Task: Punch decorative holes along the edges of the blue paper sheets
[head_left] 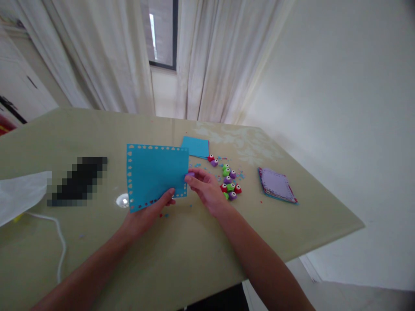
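A blue sheet of paper [158, 172] is tilted up above the table, with small shaped holes punched along its edges. My left hand [152, 212] grips its lower edge, thumb on the front. At the sheet's right edge, my right hand [207, 188] is closed around a small purple craft punch [190, 175], mostly hidden by the fingers. Just right of that hand stand several red, green and purple craft punches [230, 187] with black-and-white tops. Tiny paper bits [241, 175] are scattered around them.
Behind the held sheet lies a stack of blue paper [196, 147]. A stack of punched sheets [277, 185], purple on top, is at the right. On the left are a pixelated dark object [79, 181], a white cable [61, 235] and a white sheet-like item [21, 192].
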A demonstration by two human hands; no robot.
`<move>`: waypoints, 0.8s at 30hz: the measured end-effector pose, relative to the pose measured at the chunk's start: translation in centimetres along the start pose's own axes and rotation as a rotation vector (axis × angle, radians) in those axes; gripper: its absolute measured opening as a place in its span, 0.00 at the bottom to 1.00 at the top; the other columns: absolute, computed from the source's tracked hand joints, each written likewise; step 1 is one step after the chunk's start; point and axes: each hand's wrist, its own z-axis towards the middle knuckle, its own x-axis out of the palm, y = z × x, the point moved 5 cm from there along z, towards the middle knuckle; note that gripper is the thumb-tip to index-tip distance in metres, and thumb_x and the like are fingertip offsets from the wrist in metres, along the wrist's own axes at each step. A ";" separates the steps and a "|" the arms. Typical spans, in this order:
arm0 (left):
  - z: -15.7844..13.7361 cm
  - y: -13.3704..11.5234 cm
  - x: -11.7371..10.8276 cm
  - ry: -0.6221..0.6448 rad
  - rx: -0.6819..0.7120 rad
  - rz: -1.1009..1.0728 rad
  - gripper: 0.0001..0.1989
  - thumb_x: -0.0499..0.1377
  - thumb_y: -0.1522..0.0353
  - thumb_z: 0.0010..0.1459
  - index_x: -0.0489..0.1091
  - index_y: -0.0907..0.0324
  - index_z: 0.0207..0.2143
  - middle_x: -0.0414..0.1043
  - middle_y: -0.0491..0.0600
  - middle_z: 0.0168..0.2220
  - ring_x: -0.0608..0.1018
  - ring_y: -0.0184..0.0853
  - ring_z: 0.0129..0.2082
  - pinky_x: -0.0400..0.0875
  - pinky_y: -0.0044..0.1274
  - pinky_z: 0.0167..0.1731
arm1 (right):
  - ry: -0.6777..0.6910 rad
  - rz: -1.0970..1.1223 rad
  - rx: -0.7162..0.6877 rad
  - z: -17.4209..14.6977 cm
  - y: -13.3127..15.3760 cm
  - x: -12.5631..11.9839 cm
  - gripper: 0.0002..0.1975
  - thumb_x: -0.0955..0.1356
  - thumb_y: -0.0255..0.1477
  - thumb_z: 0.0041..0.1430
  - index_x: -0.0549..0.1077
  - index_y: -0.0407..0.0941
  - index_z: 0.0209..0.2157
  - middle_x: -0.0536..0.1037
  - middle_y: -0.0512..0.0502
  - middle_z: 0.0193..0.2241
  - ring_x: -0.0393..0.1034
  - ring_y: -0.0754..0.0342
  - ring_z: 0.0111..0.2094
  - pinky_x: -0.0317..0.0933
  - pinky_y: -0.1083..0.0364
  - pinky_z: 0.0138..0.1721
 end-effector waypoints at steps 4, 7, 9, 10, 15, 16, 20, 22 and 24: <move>-0.5 -1.2 -0.4 -0.041 -0.013 -0.022 0.15 0.66 0.51 0.54 0.79 0.53 0.30 0.86 0.50 0.32 0.88 0.47 0.35 0.82 0.29 0.27 | -0.110 -0.336 -0.207 0.3 2.7 -2.3 0.21 0.78 0.37 0.53 0.81 0.50 0.49 0.82 0.48 0.38 0.74 0.50 0.37 0.65 0.51 0.41; -0.6 -1.4 -0.5 -0.063 -0.006 -0.021 0.15 0.66 0.51 0.52 0.79 0.52 0.29 0.86 0.49 0.30 0.87 0.47 0.34 0.82 0.29 0.27 | -0.086 -0.692 -0.341 0.1 3.8 -3.1 0.16 0.76 0.33 0.55 0.79 0.49 0.46 0.80 0.48 0.37 0.71 0.51 0.34 0.65 0.51 0.40; -0.6 -1.3 -0.6 -0.076 0.007 -0.012 0.15 0.66 0.51 0.52 0.79 0.52 0.28 0.86 0.49 0.30 0.87 0.46 0.33 0.81 0.29 0.27 | 0.034 -0.900 -0.380 -0.1 3.5 -2.6 0.10 0.74 0.28 0.56 0.79 0.49 0.42 0.79 0.48 0.36 0.70 0.51 0.34 0.64 0.50 0.41; -0.5 -1.2 -0.7 -0.082 0.020 -0.007 0.15 0.66 0.51 0.52 0.79 0.52 0.27 0.86 0.49 0.30 0.87 0.46 0.33 0.81 0.29 0.27 | 0.095 -0.983 -0.386 -0.2 3.1 -2.2 0.09 0.74 0.26 0.56 0.80 0.48 0.40 0.79 0.47 0.36 0.70 0.50 0.35 0.64 0.50 0.43; 0.0 -1.0 -0.9 -0.097 0.093 0.018 0.16 0.66 0.50 0.51 0.79 0.51 0.25 0.85 0.49 0.29 0.86 0.46 0.32 0.82 0.30 0.31 | 0.203 -1.129 -0.393 -0.3 1.8 -1.2 0.09 0.73 0.23 0.58 0.81 0.48 0.40 0.78 0.44 0.42 0.73 0.47 0.40 0.64 0.48 0.48; 0.1 -1.0 -1.0 -0.101 0.094 0.023 0.16 0.66 0.50 0.51 0.79 0.51 0.25 0.85 0.49 0.29 0.86 0.46 0.32 0.82 0.31 0.32 | 0.190 -1.116 -0.392 -0.1 1.9 -1.4 0.07 0.73 0.25 0.61 0.81 0.48 0.41 0.79 0.44 0.42 0.73 0.48 0.39 0.65 0.49 0.47; 0.0 -1.0 -1.1 -0.110 0.085 0.031 0.16 0.65 0.50 0.51 0.79 0.51 0.24 0.85 0.48 0.29 0.86 0.46 0.33 0.82 0.32 0.38 | -0.154 -1.171 -0.400 0.8 4.3 -5.2 0.08 0.68 0.32 0.69 0.80 0.48 0.44 0.80 0.42 0.43 0.73 0.48 0.38 0.63 0.48 0.48; -0.1 -1.1 -1.1 -0.101 0.077 0.023 0.17 0.64 0.50 0.52 0.79 0.51 0.24 0.85 0.48 0.29 0.86 0.46 0.32 0.82 0.32 0.38 | -0.432 -1.358 -0.343 0.9 5.6 -8.0 0.10 0.69 0.31 0.68 0.79 0.45 0.47 0.80 0.37 0.47 0.73 0.43 0.47 0.61 0.47 0.52; -0.1 -1.1 -1.0 -0.090 0.072 0.016 0.17 0.65 0.50 0.51 0.79 0.51 0.24 0.85 0.49 0.29 0.86 0.45 0.32 0.82 0.32 0.36 | -0.579 -1.532 -0.220 1.0 6.1 -10.1 0.13 0.71 0.34 0.67 0.78 0.42 0.48 0.80 0.32 0.48 0.72 0.38 0.50 0.60 0.45 0.51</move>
